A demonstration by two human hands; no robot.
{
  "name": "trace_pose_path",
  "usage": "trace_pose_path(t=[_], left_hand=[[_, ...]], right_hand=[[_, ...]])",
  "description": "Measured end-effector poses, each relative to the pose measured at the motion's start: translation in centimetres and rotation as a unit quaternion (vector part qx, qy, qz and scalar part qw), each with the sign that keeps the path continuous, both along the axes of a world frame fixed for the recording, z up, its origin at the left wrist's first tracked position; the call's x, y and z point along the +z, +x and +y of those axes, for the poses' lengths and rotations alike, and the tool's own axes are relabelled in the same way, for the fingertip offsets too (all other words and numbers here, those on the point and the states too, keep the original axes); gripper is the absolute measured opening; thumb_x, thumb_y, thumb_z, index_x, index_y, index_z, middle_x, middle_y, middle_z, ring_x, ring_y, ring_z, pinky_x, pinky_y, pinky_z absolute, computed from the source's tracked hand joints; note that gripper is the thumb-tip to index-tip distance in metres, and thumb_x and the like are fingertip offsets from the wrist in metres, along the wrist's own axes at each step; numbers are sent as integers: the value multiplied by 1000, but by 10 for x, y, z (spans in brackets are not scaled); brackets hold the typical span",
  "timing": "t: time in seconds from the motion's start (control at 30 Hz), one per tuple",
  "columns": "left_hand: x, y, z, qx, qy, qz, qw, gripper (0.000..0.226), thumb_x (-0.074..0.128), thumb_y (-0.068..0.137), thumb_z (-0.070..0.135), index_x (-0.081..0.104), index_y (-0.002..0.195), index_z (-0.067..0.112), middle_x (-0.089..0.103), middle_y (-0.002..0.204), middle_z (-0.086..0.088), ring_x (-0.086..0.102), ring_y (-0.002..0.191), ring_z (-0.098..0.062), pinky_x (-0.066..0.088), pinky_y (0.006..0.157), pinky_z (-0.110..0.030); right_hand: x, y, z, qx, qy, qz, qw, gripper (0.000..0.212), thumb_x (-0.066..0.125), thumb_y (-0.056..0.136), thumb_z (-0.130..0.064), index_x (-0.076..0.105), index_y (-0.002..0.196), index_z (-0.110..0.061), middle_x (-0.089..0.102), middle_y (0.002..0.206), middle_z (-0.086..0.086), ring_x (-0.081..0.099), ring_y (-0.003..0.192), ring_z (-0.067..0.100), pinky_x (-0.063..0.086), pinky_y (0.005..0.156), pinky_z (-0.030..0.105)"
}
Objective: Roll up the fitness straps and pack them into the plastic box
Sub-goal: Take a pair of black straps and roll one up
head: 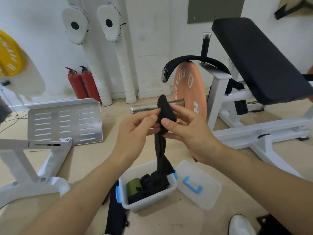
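Note:
Both hands hold one black fabric strap [165,112] at chest height. My left hand [137,126] pinches its upper part from the left, and my right hand [186,128] grips it from the right. The strap's tail hangs straight down into the clear plastic box [149,203] on the floor below. The box has blue latches and holds a rolled green strap [133,185] and rolled black straps [147,181]. Its clear lid [197,184] with a blue handle lies on the floor to the right. Another black strap [116,216] lies on the floor left of the box.
An orange weight plate [189,92] on a steel bar stands behind my hands. A white bench frame with a black pad [257,61] fills the right. A white machine footplate [65,121] and frame are at left. Two red fire extinguishers [83,85] lean against the wall.

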State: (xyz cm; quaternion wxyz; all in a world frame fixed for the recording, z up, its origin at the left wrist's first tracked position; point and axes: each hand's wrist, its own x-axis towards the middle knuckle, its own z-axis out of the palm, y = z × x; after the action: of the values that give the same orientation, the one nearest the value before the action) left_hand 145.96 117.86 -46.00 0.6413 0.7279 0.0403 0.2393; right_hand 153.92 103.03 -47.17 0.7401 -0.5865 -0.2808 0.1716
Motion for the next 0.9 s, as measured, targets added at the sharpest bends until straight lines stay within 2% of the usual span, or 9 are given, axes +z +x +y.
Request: trace_pose_path(t=[0.07, 0.23, 0.33, 0.4, 0.47, 0.57, 0.67, 0.77, 0.9], left_hand=[[-1, 0, 4, -8, 21, 10, 1000, 29, 55, 100, 4, 74, 120, 12, 77, 108, -5, 73, 95, -10, 59, 79, -23], [-1, 1, 14, 29, 147, -20, 988, 20, 69, 93, 10, 76, 104, 25, 74, 104, 11, 68, 103, -5, 54, 89, -23], [1, 3, 23, 30, 115, 0, 993, 31, 75, 91, 20, 65, 119, 25, 70, 115, 10, 66, 111, -9, 56, 93, -32], [2, 3, 26, -33, 75, 42, 996, 44, 74, 89, 28, 60, 131, 28, 69, 120, 5, 68, 111, -14, 59, 87, -29], [1, 2, 27, -93, 75, 70, 990, 42, 70, 88, 34, 62, 129, 27, 72, 116, -1, 72, 105, -20, 60, 81, -29], [0, 1, 26, -85, 70, 55, 992, 27, 70, 93, 21, 67, 119, 20, 74, 109, -7, 76, 92, -25, 61, 68, -31], [0, 2, 27, -48, 76, 19, 996, 21, 71, 92, 13, 68, 113, 18, 73, 108, -8, 77, 85, -26, 60, 63, -29], [-3, 2, 26, -35, 76, -11, 996, 20, 71, 92, 9, 67, 109, 19, 71, 107, -6, 77, 84, -25, 60, 64, -30], [-6, 3, 26, -15, 134, -35, 990, 22, 72, 93, 11, 66, 109, 24, 69, 105, 4, 75, 90, -22, 64, 73, -42]], right_hand=[[0, 2, -1, -31, -13, -17, 999, 44, 73, 88, -8, 65, 131, -16, 70, 122, 10, 74, 101, 27, 62, 85, 44], [4, 12, -8, -29, -60, -43, 997, 36, 67, 92, -1, 68, 127, -11, 75, 112, 9, 74, 100, 25, 62, 82, 44], [8, 16, -12, -5, -91, -44, 995, 36, 71, 90, -2, 64, 124, -10, 73, 113, 14, 73, 100, 26, 61, 87, 48], [10, 17, -14, 16, -93, -41, 995, 34, 72, 88, -1, 62, 119, -10, 73, 110, 16, 74, 97, 29, 60, 89, 48], [9, 17, -14, 26, -90, -51, 994, 32, 73, 86, 1, 61, 113, -11, 73, 107, 17, 74, 95, 32, 61, 88, 47], [7, 16, -12, 26, -79, -69, 994, 32, 73, 86, 3, 63, 114, -10, 73, 108, 18, 73, 96, 34, 62, 86, 41], [4, 16, -11, 16, -68, -78, 994, 41, 73, 87, 2, 61, 124, -12, 72, 113, 14, 74, 97, 31, 62, 84, 40], [3, 16, -10, -20, -72, -137, 988, 41, 74, 88, -2, 63, 126, -15, 70, 117, 9, 75, 91, 28, 63, 79, 39], [3, 16, -8, -24, -54, -170, 984, 35, 73, 89, -3, 66, 122, -12, 70, 114, 11, 75, 87, 31, 63, 78, 50]])
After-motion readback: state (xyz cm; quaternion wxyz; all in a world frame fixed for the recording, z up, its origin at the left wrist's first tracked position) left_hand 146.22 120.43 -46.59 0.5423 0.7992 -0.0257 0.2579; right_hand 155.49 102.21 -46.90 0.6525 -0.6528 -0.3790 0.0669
